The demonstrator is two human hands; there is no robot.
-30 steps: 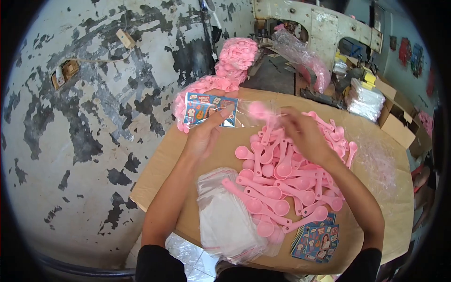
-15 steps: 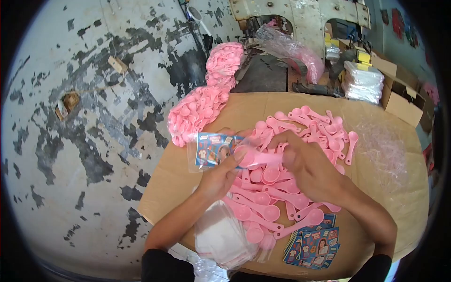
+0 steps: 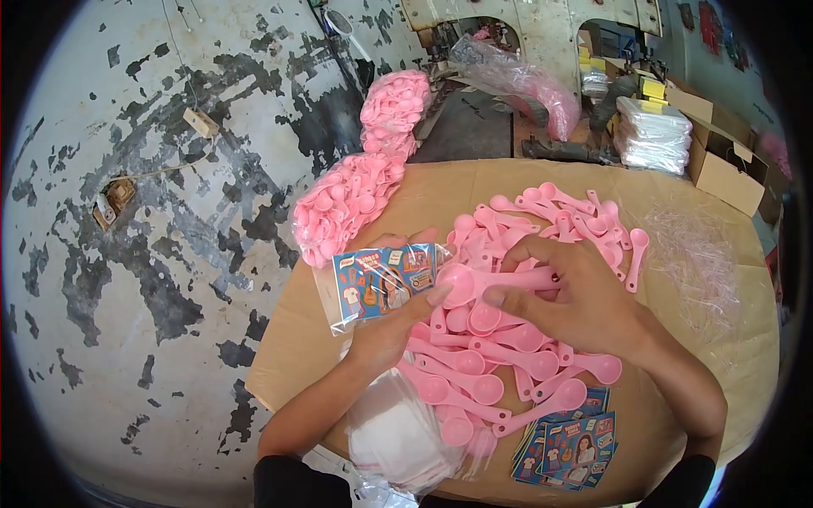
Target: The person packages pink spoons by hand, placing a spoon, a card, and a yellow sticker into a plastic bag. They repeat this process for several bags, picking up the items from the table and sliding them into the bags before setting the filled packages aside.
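Observation:
My left hand pinches a clear plastic bag with a blue printed card inside it. The bowl of a pink spoon lies at the bag's right end, by my left thumb. My right hand has its thumb and fingers around the handle of that spoon. Below both hands spreads a heap of pink spoons. A stack of clear bags lies near my left forearm, and a pile of blue cards sits nearer my right forearm.
Bagged pink spoons stand at the table's back left edge. Crumpled clear plastic lies on the brown table cover at the right. Behind are a machine, packed clear bags and an open cardboard box.
The bag and card have tilted and shifted slightly left and down. The spoon's handle now shows clearly between my right fingers, where it was blurred before. The whole view has shifted a little.

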